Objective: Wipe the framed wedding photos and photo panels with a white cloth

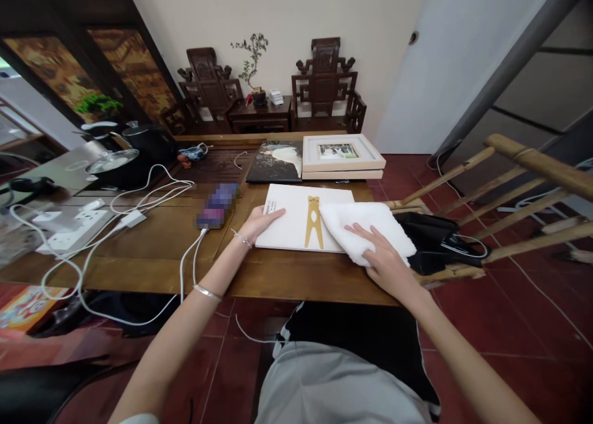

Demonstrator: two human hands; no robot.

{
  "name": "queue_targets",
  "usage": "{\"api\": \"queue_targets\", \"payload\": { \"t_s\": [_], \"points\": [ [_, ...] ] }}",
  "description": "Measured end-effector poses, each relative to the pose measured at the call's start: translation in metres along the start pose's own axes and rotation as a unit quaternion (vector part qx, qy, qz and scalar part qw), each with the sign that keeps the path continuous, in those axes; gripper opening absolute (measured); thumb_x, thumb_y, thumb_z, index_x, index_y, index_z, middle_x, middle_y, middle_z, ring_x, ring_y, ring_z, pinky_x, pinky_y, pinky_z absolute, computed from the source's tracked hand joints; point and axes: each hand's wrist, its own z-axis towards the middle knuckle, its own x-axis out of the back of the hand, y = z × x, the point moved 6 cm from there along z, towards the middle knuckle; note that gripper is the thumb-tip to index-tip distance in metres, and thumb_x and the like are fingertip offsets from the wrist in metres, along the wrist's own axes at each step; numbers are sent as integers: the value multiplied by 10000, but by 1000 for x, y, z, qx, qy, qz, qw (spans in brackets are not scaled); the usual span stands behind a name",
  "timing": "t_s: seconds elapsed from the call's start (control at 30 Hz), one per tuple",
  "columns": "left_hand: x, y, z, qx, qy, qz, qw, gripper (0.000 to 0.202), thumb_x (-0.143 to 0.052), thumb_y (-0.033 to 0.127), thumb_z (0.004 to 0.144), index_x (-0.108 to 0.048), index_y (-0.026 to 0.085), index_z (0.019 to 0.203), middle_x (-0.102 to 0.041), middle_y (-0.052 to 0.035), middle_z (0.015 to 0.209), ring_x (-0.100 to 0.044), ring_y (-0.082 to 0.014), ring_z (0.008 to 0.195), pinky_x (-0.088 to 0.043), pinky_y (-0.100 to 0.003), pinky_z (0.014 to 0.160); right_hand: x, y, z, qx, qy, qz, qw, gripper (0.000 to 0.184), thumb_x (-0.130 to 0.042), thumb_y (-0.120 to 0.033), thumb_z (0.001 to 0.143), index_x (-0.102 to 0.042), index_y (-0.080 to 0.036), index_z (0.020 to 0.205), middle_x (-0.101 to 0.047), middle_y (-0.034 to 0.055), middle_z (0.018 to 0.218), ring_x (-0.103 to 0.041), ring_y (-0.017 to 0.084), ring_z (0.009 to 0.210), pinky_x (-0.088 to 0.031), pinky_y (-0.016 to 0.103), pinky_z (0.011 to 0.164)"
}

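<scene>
My left hand (264, 222) grips the left edge of a flat white panel (287, 232), its thumb on top near some small printed text. On the panel's face is a gold bear-shaped piece (313, 223) with two long legs and an oval hole. A fluffy white cloth (340, 223) covers the panel's right part and hangs past its right side. My right hand (382, 254) holds this cloth from above, fingers pressed into it; its thumb is partly hidden. The panel lies on the wooden table (296, 275) close to the front edge.
Behind the panel lie a dark photo picture (274, 161) and a pale framed photo (343, 152). A phone (217, 206), white cables and a power strip (76, 229) occupy the left side. To the right, a bamboo chair (514, 155) bears a black bag (430, 238).
</scene>
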Motion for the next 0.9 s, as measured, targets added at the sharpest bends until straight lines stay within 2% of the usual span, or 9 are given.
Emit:
{"api": "queue_targets", "payload": {
  "t_s": [0.07, 0.13, 0.2, 0.3, 0.43, 0.6, 0.7, 0.8, 0.9],
  "points": [
    [2, 5, -3, -26, 4, 110, 994, 382, -910, 263, 587, -713, 126, 884, -764, -144, 954, -734, -300, 878, -587, -421, 829, -2, 0, 1, -1, 7, 4, 1000, 327, -415, 85, 647, -528, -221, 658, -508, 148, 1474, -346, 281, 1442, -347, 638, 1141],
    [7, 13, -6, -77, 43, 231, 969, 529, -931, 349, 537, -696, 134, 958, -737, -161, 1071, -705, -332, 979, -551, -465, 906, -2, 1, 1, -5, 10, 9, 1000, 332, -408, 87, 652, -512, -228, 640, -508, 140, 1474, -345, 275, 1443, -347, 638, 1142],
    [7, 19, -10, -142, 72, 323, 933, 637, -931, 440, 510, -674, 141, 1011, -716, -173, 1103, -671, -366, 1038, -513, -502, 951, -2, 1, 2, -9, 11, 14, 1000, 340, -397, 91, 658, -495, -233, 633, -509, 138, 1473, -339, 262, 1446, -348, 632, 1146],
    [2, 16, -13, -202, 75, 404, 889, 742, -909, 549, 501, -648, 136, 1060, -696, -197, 1084, -621, -410, 1091, -476, -529, 972, -2, 0, 2, -8, 16, 22, 1000, 342, -386, 96, 663, -474, -233, 629, -518, 149, 1465, -332, 249, 1446, -347, 621, 1154],
    [-1, 6, -15, -230, 81, 452, 858, 833, -854, 610, 573, -593, 109, 1185, -651, -229, 1164, -560, -433, 1166, -420, -548, 1011, -1, 0, 3, -10, 26, 31, 999, 336, -388, 92, 659, -460, -233, 616, -512, 148, 1469, -348, 256, 1440, -342, 607, 1163],
    [-2, -3, -21, -279, 67, 480, 829, 644, -767, 575, 727, -611, 134, 1169, -647, -186, 1137, -546, -394, 1169, -396, -535, 1036, -3, 1, 2, -15, 26, 32, 999, 339, -383, 94, 655, -451, -237, 629, -506, 139, 1479, -337, 249, 1445, -352, 600, 1162],
    [-1, -8, -25, -312, 67, 482, 816, 622, -713, 564, 795, -592, 139, 1232, -602, -211, 1242, -493, -399, 1248, -369, -554, 1074, -5, 3, 1, -15, 20, 32, 999, 346, -381, 99, 649, -455, -238, 646, -509, 157, 1475, -322, 241, 1453, -346, 605, 1164],
    [-3, -11, -24, -351, 39, 482, 802, 595, -624, 560, 870, -555, 157, 1302, -432, -233, 1486, -336, -411, 1414, -300, -589, 1139, -7, 4, 0, -9, 19, 32, 999, 352, -378, 104, 648, -465, -236, 666, -506, 168, 1478, -305, 236, 1463, -338, 618, 1162],
    [-8, -15, -19, -360, -32, 492, 792, 614, -504, 586, 929, -503, 171, 1381, -269, -187, 1617, -161, -385, 1517, -233, -582, 1195, -7, 3, -1, 11, 31, 28, 999, 353, -375, 111, 654, -460, -230, 672, -504, 183, 1477, -299, 248, 1468, -341, 634, 1152]
  ]
}}
